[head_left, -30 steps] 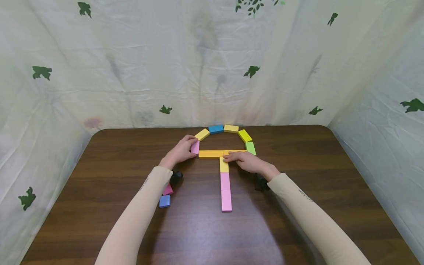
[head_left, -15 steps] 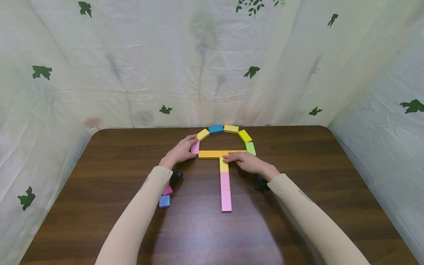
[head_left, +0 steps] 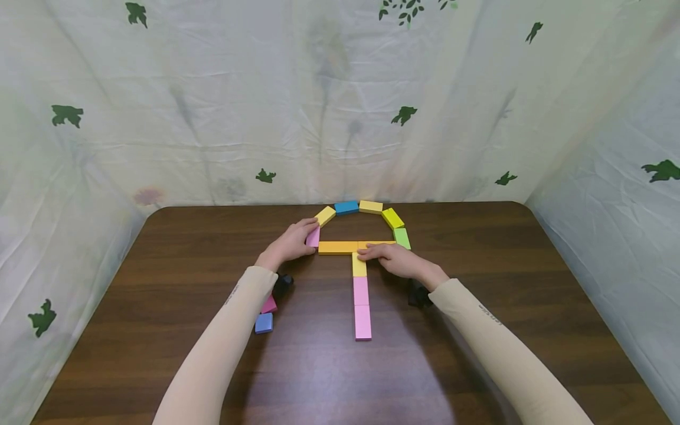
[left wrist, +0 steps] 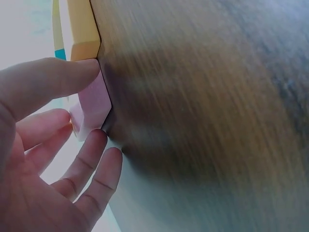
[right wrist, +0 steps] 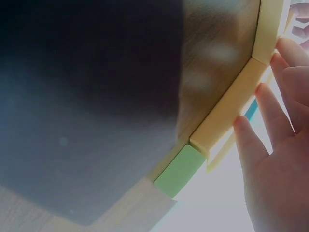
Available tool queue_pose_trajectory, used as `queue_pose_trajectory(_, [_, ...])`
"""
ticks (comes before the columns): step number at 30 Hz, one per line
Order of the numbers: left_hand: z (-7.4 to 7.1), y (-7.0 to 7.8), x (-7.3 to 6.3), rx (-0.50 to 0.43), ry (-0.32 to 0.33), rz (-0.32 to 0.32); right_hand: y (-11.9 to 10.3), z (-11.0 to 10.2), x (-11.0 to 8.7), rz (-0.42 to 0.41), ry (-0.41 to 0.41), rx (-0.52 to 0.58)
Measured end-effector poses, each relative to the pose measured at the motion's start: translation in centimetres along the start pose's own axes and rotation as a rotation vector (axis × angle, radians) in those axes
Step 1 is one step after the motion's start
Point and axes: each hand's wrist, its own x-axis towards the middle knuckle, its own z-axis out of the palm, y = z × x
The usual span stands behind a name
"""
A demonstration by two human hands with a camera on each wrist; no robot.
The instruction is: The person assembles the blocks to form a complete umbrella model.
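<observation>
On the table, my left hand (head_left: pixel 291 241) holds a pink block (head_left: pixel 313 237) at the left foot of an arch of coloured blocks. In the left wrist view the thumb lies on the near side of that pink block (left wrist: pixel 94 104), and the fingertips are at its other sides. My right hand (head_left: pixel 395 258) has its fairly straight fingertips resting on the right orange block (right wrist: pixel 227 108) and at the top yellow block (head_left: pixel 359 265) of the stem. The left orange block (head_left: pixel 337 248) lies end to end with the right one, forming a bar.
The arch continues through a pale yellow block (head_left: pixel 326 215), a blue block (head_left: pixel 347 207), a bright yellow block (head_left: pixel 393 218) and a green block (head_left: pixel 402 238). Pink stem blocks (head_left: pixel 362 321) run toward me. A loose blue block (head_left: pixel 264 323) and magenta block (head_left: pixel 269 304) lie by the left forearm.
The pale yellow block beside the left fingers shifted and turned very slightly, and the left fingertips adjusted a little. The right hand stayed in place.
</observation>
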Motion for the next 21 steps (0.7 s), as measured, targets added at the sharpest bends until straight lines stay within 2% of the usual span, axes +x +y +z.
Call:
queue_pose_trajectory(7, [-0.1, 0.2, 0.0, 0.057, -0.011, 0.000, 0.0, 0.1, 0.0, 0.003, 0.000, -0.001])
queue_pose_trajectory(12, [-0.2, 0.7, 0.5, 0.105, -0.043, 0.019, 0.1, 0.1, 0.0, 0.000, 0.004, 0.004])
queue_pose_trajectory(16, [-0.2, 1.1, 0.7, 0.119, -0.069, 0.008, 0.1, 0.2, 0.0, -0.009, 0.009, 0.002])
queue_pose_trajectory(21, [-0.3, 1.2, 0.8, 0.129, -0.064, 0.008, 0.2, 0.2, 0.0, -0.001, 0.009, -0.001])
